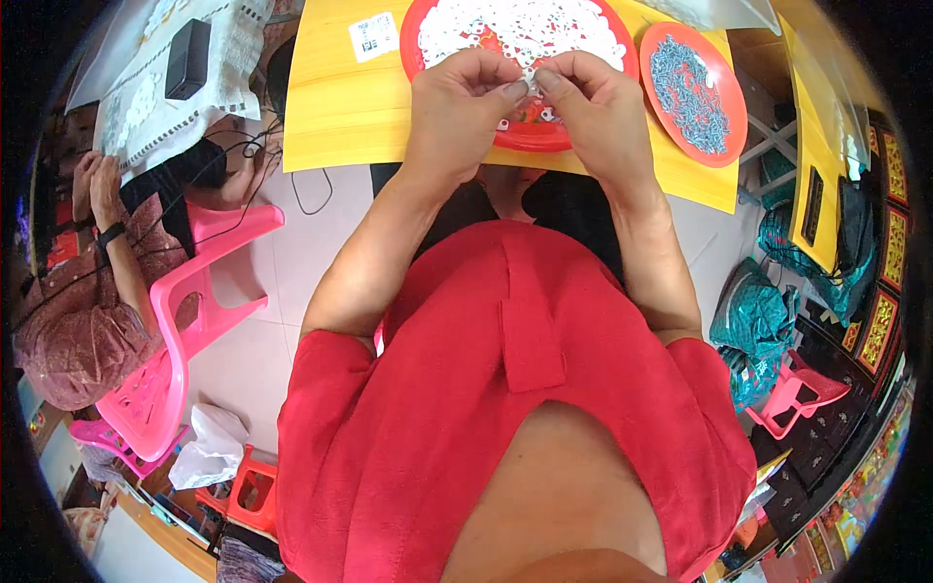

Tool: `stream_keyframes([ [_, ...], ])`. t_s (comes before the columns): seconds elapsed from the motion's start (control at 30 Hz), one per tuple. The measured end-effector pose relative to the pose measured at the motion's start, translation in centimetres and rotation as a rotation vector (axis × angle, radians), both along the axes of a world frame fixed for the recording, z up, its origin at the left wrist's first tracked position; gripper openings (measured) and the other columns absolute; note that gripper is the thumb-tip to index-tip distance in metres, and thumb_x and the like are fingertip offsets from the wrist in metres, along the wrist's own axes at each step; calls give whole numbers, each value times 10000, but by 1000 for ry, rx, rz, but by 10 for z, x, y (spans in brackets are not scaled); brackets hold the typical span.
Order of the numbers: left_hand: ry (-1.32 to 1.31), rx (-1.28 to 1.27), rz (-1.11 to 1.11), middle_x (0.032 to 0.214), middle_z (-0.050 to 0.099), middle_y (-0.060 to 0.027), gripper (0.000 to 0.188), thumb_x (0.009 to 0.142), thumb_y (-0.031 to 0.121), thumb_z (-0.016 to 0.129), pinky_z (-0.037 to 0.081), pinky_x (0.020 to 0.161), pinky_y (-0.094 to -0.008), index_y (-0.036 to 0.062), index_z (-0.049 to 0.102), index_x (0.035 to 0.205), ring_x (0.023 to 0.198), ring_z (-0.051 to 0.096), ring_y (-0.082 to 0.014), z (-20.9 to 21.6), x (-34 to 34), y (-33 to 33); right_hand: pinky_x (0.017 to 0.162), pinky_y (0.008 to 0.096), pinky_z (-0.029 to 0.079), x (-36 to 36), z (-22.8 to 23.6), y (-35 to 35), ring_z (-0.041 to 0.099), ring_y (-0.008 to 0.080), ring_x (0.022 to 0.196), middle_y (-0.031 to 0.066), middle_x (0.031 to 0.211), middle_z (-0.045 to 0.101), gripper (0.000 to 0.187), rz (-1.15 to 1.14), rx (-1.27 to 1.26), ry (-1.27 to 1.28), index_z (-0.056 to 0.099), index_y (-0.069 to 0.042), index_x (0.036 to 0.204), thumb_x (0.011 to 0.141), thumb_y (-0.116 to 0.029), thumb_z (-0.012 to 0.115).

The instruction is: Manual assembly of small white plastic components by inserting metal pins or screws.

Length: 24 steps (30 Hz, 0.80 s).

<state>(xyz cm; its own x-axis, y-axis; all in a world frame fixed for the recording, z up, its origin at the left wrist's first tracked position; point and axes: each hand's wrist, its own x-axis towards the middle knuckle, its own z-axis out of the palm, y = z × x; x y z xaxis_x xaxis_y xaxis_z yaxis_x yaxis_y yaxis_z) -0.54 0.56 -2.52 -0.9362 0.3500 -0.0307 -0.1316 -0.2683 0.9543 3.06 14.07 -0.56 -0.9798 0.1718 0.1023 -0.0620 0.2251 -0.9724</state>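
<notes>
Both hands meet over the near part of a round red tray (pixel 556 141) heaped with small white plastic pieces (pixel 525 27), several with holes. My left hand (pixel 457 115) is closed, thumb and forefinger pinching a tiny white plastic piece (pixel 530 82). From the other side, my right hand (pixel 604 115) grips the same piece between thumb and fingertips. The fingers cover most of it, so its exact shape is hidden. To the right of my right hand lies an orange-red plate (pixel 730 87) holding many small grey metal nails or screws, with a few white bits among them.
The yellow table (pixel 335 107) carries a white printed label (pixel 374 37) left of the tray. At left, another person (pixel 92 321) sits on a pink chair (pixel 175 360) beside a cloth-covered table (pixel 219 73) with a black box (pixel 189 60). Teal bags (pixel 753 316) stand at right.
</notes>
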Motion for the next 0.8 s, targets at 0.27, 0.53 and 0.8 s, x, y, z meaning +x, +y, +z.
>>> stream_keyframes([
  [0.27,-52,-40,-28,692,593,-94,108,766,-3,591,460,501,-213,-37,548,858,565,571,-133,5,1,-1,524,221,402,0,1,1,494,65,585,41,642,584,124,-4,-10,-25,606,23,817,777,-86,562],
  [0.53,11,-37,9,655,577,-55,47,770,-47,544,446,489,-187,-32,561,811,566,554,-81,11,5,1,495,200,371,-1,0,1,465,43,572,12,622,567,104,14,-89,-72,614,22,800,768,-71,578],
  [0.8,66,-119,48,670,581,-81,87,768,-28,575,444,483,-199,-46,554,851,544,549,-110,4,7,3,498,197,385,-1,-12,-5,483,49,570,21,622,576,100,-18,-156,-14,610,40,777,765,-54,580],
])
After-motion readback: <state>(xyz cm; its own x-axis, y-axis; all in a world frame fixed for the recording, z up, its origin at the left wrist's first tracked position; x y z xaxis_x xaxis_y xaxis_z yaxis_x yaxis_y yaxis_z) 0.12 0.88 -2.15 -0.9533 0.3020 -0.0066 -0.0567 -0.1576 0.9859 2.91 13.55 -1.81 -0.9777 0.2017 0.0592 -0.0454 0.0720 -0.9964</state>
